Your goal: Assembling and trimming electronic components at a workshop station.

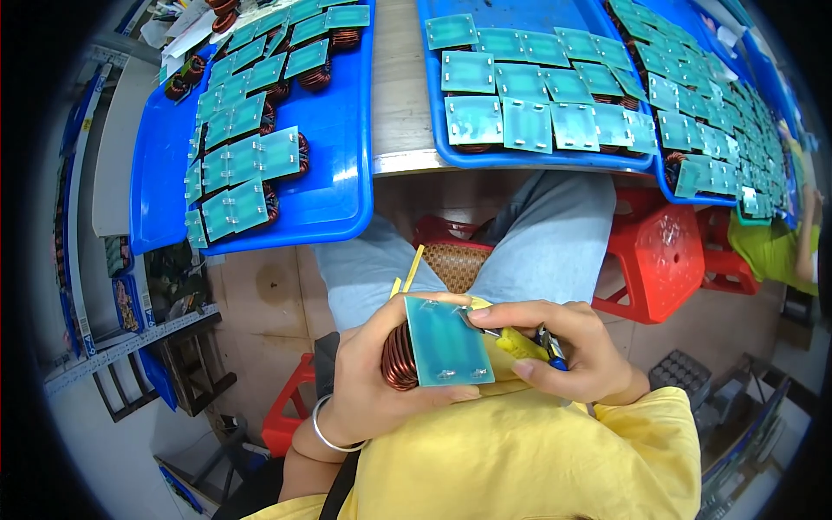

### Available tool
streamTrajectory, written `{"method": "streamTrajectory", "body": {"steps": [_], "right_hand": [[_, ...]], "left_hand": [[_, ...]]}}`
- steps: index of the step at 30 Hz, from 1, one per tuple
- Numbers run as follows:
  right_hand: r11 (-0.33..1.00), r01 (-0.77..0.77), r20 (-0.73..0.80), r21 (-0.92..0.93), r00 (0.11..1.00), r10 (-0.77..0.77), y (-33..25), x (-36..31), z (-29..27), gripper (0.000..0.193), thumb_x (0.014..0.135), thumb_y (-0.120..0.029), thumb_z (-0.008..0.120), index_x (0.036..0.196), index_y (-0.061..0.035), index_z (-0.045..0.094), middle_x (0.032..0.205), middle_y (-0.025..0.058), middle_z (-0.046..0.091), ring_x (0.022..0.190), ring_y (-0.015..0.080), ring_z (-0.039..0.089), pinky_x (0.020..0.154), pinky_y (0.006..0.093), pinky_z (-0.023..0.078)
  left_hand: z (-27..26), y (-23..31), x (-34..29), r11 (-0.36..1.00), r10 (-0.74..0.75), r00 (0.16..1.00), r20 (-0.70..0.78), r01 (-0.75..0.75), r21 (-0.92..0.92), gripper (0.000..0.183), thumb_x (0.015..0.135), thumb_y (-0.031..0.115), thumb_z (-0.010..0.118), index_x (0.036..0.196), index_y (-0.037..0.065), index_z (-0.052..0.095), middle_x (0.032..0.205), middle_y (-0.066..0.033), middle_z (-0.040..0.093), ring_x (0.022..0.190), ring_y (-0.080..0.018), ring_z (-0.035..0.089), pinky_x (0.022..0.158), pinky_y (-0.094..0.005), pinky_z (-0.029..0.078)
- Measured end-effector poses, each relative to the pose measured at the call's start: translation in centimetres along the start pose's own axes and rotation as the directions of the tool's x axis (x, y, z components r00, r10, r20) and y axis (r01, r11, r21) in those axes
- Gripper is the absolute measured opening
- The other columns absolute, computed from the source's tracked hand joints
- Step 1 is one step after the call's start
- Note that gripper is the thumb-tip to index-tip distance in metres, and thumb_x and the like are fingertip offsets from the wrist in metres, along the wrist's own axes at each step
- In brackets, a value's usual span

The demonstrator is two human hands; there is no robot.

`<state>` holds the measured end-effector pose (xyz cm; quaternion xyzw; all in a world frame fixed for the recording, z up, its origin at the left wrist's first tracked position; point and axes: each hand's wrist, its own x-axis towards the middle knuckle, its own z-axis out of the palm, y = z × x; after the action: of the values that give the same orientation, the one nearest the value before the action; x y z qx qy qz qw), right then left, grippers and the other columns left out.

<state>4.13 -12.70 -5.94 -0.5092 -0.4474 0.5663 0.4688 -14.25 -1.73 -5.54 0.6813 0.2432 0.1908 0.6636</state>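
My left hand (360, 368) is closed around a copper-wound coil (399, 360) fixed to a square green circuit board (451, 342). The board's flat face is turned up, with short metal pins near its corners. In my right hand (581, 342) is a small pliers-like tool (524, 345) with blue and yellow on its handles. Its metal tip reaches toward the pins at the board's upper right corner, beside my right index finger. That finger rests at the board's edge. Whether the tip touches a pin, I cannot tell.
A blue tray (325, 195) at the left holds several coils with green boards. More boards fill another blue tray (520, 159) ahead and a third at far right. Red stools (663, 260) stand at the right, near a person in a green top (771, 256). Shelving (130, 360) lines the left.
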Motion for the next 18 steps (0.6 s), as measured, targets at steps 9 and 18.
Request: {"method": "streamTrajectory", "body": {"steps": [9, 18], "right_hand": [[0.997, -0.069, 0.044, -0.021, 0.997, 0.070, -0.39, 0.09, -0.42, 0.046, 0.070, 0.006, 0.054, 0.116, 0.0014, 0.055, 0.113, 0.0128, 0.061, 0.100, 0.0197, 0.061, 0.088, 0.0268, 0.044], [0.998, -0.061, 0.019, -0.001, 0.998, 0.061, -0.15, 0.07, -0.07, 0.048, 0.070, 0.008, 0.054, 0.117, 0.0028, 0.054, 0.116, 0.0130, 0.059, 0.104, 0.0200, 0.059, 0.090, 0.0274, 0.043]], "left_hand": [[-0.18, 0.22, 0.09, 0.999, -0.018, 1.000, 0.015, 0.018, 0.034, 0.059, 0.063, 0.012, 0.082, 0.112, -0.004, 0.053, 0.103, -0.0095, 0.062, 0.090, -0.0116, 0.060, 0.080, -0.0248, 0.047], [-0.01, -0.04, 0.04, 1.000, -0.001, 1.000, -0.024, 0.001, -0.014, 0.058, 0.064, 0.012, 0.082, 0.111, -0.004, 0.052, 0.103, -0.0101, 0.061, 0.089, -0.0123, 0.060, 0.080, -0.0251, 0.047]]}}
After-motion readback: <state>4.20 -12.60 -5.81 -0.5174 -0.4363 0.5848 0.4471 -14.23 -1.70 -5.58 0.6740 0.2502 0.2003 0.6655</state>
